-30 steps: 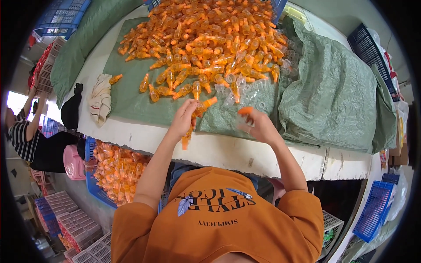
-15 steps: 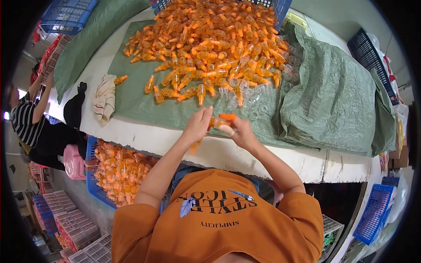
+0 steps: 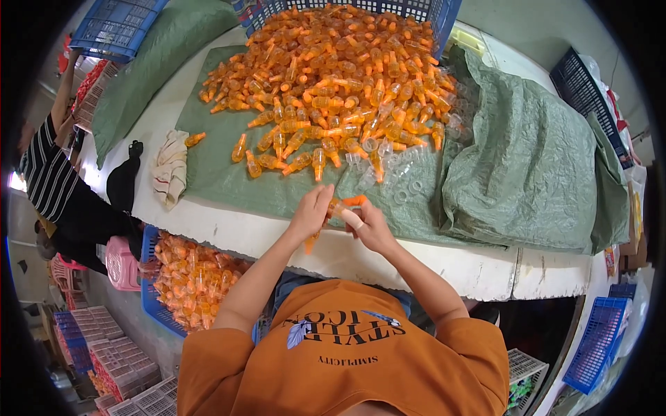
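Over the table's near edge, both my hands meet at a small clear plastic bottle (image 3: 336, 207) with orange contents. My left hand (image 3: 310, 213) is closed around it. A second orange piece (image 3: 310, 243) sticks out below that hand, its upper part hidden by the palm. My right hand (image 3: 372, 227) pinches the bottle's other end, with an orange cover on one fingertip and a pale cover on the thumb. Just beyond lies a big heap of similar orange-tipped bottles (image 3: 333, 90) on a green woven sheet (image 3: 229, 177). Beside them are loose clear plastic cups (image 3: 402, 173).
A folded green woven sack (image 3: 527, 159) covers the table's right side. A crumpled cloth (image 3: 170, 166) lies at the left. Below the table stands a blue crate (image 3: 151, 298) full of orange bottles. At far left, a person in a striped top (image 3: 48, 173) reaches toward a blue basket (image 3: 114, 28).
My right hand has drawn in closer to my left, and its fingers have curled more over the bottle. The person at left has raised an arm toward the blue basket. The view has shifted slightly.
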A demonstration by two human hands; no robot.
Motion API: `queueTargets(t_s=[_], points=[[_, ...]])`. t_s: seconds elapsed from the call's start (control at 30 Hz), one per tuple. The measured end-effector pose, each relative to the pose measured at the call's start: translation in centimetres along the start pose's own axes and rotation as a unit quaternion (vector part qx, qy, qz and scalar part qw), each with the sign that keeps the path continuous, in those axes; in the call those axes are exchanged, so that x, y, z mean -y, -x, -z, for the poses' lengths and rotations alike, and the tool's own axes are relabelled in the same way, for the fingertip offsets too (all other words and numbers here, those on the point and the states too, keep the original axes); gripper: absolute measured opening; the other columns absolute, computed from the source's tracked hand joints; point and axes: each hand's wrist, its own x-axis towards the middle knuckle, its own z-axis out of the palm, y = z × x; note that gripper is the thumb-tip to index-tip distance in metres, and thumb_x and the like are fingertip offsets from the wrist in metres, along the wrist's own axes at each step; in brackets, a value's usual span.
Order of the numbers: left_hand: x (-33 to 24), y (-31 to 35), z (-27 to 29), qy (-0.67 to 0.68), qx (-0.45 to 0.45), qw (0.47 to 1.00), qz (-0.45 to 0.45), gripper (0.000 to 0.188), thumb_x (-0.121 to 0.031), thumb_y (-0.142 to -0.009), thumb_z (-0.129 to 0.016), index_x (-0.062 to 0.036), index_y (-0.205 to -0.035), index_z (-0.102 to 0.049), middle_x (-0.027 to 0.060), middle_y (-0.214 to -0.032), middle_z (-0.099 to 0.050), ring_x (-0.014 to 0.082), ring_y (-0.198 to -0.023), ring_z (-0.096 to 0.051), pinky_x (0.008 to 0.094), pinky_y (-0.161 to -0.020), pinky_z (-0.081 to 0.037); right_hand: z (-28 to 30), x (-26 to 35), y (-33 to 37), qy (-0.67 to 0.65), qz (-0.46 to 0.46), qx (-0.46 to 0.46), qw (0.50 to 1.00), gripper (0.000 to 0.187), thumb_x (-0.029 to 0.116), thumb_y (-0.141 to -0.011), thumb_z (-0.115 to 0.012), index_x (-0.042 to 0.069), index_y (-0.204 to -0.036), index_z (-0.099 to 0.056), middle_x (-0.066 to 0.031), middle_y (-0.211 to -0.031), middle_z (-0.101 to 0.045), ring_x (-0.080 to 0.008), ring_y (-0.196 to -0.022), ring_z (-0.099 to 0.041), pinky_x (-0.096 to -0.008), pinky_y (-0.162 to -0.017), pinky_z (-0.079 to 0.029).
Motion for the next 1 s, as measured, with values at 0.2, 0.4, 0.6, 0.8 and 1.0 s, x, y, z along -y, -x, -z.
queueTargets(t_s=[0.2,0.4,0.6,0.8,1.0], points=[[-0.3,-2.0,1.2,-0.120,0.010,0.987,-0.108,0.030,-0.027,-0.088,-0.043,-0.0014,-0.074,-0.047,0.0070,-0.055,-0.045,0.0150,-0.052,-0.050,0.0303,-0.049,-0.040,1.1,0.8,-1.0,-0.348,-0.324,0.110,0.873,0.031,0.026,-0.084,-0.056,0.005,-0.106,-0.050,-0.0088,-0.070,-0.058,-0.0232,-0.058,-0.057,-0.0299,-0.051,-0.045],[-6.0,-10.5,4.8,-0.424,0.041,0.905,-0.010,0.030,-0.029,-0.073,-0.054,0.0004,-0.072,-0.054,0.0149,-0.080,-0.059,0.0274,-0.070,-0.058,0.0371,-0.062,-0.045,2.2,-1.4,-7.4,0.334,0.086,-0.148,0.927,0.034,0.026,-0.076,-0.062,0.011,-0.104,-0.053,-0.0085,-0.089,-0.058,-0.0259,-0.090,-0.053,-0.0357,-0.068,-0.043],[-4.2,-12.8,3.2,-0.537,0.024,0.842,0.044,0.036,-0.028,-0.071,-0.059,-0.0008,-0.095,-0.058,0.0145,-0.096,-0.059,0.0275,-0.085,-0.057,0.0346,-0.071,-0.047,0.3,-4.0,-9.0,0.441,0.057,-0.025,0.895,0.038,0.021,-0.071,-0.067,0.008,-0.104,-0.053,-0.0109,-0.093,-0.058,-0.0275,-0.093,-0.053,-0.0373,-0.073,-0.043],[-0.3,-9.6,5.7,-0.023,0.037,0.999,0.032,0.039,-0.026,-0.074,-0.066,-0.0015,-0.103,-0.056,0.0093,-0.093,-0.061,0.0140,-0.076,-0.059,0.0271,-0.065,-0.049,1.7,-2.8,-6.6,0.087,0.025,-0.124,0.988,0.035,0.008,-0.070,-0.068,0.004,-0.101,-0.052,-0.0099,-0.095,-0.058,-0.0266,-0.091,-0.055,-0.0364,-0.075,-0.046],[-3.3,-4.3,4.5,0.225,0.035,0.973,0.031,0.037,-0.032,-0.077,-0.068,-0.0013,-0.095,-0.057,0.0045,-0.086,-0.059,0.0078,-0.067,-0.054,0.0225,-0.057,-0.045,1.0,-0.8,-4.7,-0.242,-0.113,-0.048,0.963,0.037,0.004,-0.070,-0.069,0.004,-0.102,-0.051,-0.0088,-0.094,-0.057,-0.0243,-0.088,-0.057,-0.0326,-0.073,-0.047]])
